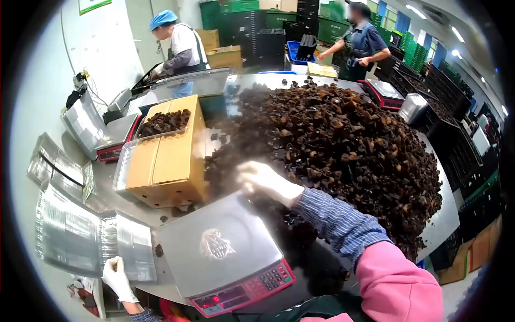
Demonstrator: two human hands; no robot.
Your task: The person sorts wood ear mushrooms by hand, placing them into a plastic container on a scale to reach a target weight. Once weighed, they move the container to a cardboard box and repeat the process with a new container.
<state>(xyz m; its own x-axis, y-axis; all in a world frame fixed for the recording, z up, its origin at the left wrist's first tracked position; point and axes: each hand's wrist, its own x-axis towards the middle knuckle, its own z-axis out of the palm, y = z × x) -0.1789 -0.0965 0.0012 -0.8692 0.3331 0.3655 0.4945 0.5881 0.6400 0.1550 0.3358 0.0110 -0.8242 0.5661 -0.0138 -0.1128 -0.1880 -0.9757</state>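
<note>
My left hand, in a white glove, has its fingers closed at the near edge of a stack of clear plastic trays. My right hand, also gloved, hovers by the far right corner of a digital scale; motion blur smears its fingers. Bare on top, the scale has a silver plate and a red front with a keypad and a lit display. Beyond the right hand rises a big heap of dark brown wood ear mushrooms.
A cardboard box stands behind the scale, with a clear tray of wood ear mushrooms on top. More stacked trays lie at left. Other scales stand farther off. Two people work across the table.
</note>
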